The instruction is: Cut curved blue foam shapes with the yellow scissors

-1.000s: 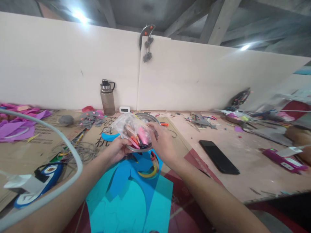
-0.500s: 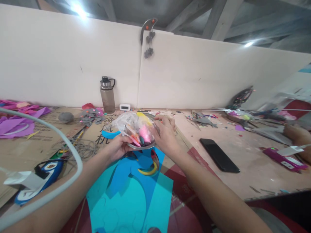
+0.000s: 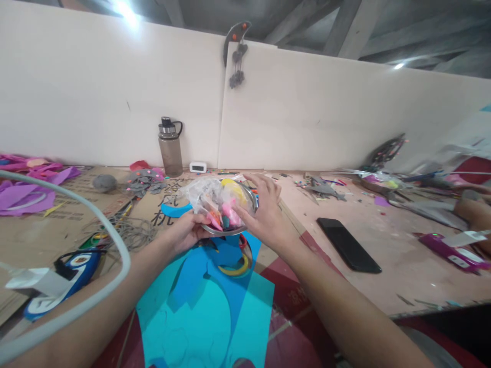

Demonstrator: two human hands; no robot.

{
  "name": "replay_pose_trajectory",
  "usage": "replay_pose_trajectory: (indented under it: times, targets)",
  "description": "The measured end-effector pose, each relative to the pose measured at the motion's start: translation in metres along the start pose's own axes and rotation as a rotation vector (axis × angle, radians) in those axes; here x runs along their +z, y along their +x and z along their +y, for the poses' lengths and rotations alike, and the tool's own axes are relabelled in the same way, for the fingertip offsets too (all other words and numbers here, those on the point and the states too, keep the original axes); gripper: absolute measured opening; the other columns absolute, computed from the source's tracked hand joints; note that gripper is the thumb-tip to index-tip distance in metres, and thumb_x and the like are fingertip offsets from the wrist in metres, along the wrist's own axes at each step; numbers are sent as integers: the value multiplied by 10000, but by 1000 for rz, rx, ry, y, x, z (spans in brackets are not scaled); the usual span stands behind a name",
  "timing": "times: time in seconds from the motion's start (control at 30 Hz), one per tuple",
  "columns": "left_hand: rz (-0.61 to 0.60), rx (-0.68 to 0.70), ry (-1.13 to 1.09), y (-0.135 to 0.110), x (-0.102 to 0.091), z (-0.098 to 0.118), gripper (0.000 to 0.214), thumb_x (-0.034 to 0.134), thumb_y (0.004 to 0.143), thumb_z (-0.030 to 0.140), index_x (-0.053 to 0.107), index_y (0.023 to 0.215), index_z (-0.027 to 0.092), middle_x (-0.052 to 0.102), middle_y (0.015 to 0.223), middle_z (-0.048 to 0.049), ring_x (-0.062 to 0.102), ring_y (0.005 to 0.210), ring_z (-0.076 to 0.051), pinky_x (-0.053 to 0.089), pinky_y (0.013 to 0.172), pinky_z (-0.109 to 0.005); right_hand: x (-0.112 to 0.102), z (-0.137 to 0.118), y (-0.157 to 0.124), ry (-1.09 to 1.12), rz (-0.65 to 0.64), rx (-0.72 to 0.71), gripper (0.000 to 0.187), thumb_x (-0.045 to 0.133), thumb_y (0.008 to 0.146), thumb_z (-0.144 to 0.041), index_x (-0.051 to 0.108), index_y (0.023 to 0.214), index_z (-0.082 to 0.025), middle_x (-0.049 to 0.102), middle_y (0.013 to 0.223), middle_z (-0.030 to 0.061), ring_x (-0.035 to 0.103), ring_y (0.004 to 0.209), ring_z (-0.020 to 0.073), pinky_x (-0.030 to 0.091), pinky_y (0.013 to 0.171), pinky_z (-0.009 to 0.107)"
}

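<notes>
A round metal dish (image 3: pixel 219 233) is held above blue sheets. My left hand (image 3: pixel 191 231) grips its left rim, thumb on top. In the dish lie clear plastic bags (image 3: pixel 205 195) with pink, yellow and orange soft material inside. My right hand (image 3: pixel 264 210) is at the dish's right side, fingers spread, the thumb reaching over the pink piece (image 3: pixel 229 212); whether it touches is hard to tell. Below the dish lie a blue cut sheet (image 3: pixel 192 283), a turquoise sheet (image 3: pixel 192 327) and rings of yellow and red, the yellow ring (image 3: pixel 235 271) partly covered.
A black phone (image 3: pixel 348 245) lies to the right, near a purple power strip (image 3: pixel 452 251) and another person's hand (image 3: pixel 475 212). A bottle (image 3: pixel 170 148) and small white clock (image 3: pixel 198 167) stand at the back. A white cable (image 3: pixel 118 240) arches across the left, over a blue power strip (image 3: pixel 72 278).
My right hand has opened, its fingers lifting from the dish's far right rim and spreading. The dish and my left hand stay nearly in place.
</notes>
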State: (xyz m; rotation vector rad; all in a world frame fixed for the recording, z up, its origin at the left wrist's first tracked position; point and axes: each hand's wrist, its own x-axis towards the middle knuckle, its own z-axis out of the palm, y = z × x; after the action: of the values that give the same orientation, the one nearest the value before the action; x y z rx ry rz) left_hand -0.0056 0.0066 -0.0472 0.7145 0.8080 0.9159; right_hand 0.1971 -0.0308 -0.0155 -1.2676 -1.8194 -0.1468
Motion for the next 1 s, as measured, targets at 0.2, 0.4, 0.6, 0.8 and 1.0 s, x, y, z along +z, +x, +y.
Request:
replay_pose_trajectory:
  times: [0.2,0.4,0.6,0.8,1.0]
  targets:
    - [15,31,-5,2,-2,4,225,522,659,-67,708,685,57,735,698,-118,717,653,-212,645,691,-371,-8,-10,0,111,-27,-236,106,588,955,-280,674,994,-231,669,1026,79,575,1062,246,406,961,433]
    - [62,80,-18,5,-3,3,208,529,657,-66,692,651,64,737,705,-118,722,661,-208,640,663,-329,7,-7,-7,13,-414,-260,170,677,918,-377,712,938,-212,720,963,53,568,992,242,352,877,407]
    - [62,111,-13,4,-1,3,200,564,660,-55,706,743,59,748,745,-134,743,726,-257,647,733,-424,19,-2,-11,-98,-528,-252,176,736,867,-247,724,1034,-194,713,1012,80,541,1042,259,366,888,405]
    - [121,113,-15,-2,7,6,227,523,652,-82,689,719,57,745,723,-123,730,657,-230,652,679,-406,16,-1,-8,-3,-441,-192,95,716,852,-132,720,869,-225,712,913,34,566,979,228,350,874,395]
    - [84,110,2,-1,4,6,196,540,641,-73,673,664,69,728,677,-110,714,618,-211,649,669,-384,9,-3,-3,222,-445,-64,133,694,837,-102,691,784,-224,719,851,-5,624,907,190,398,857,357]
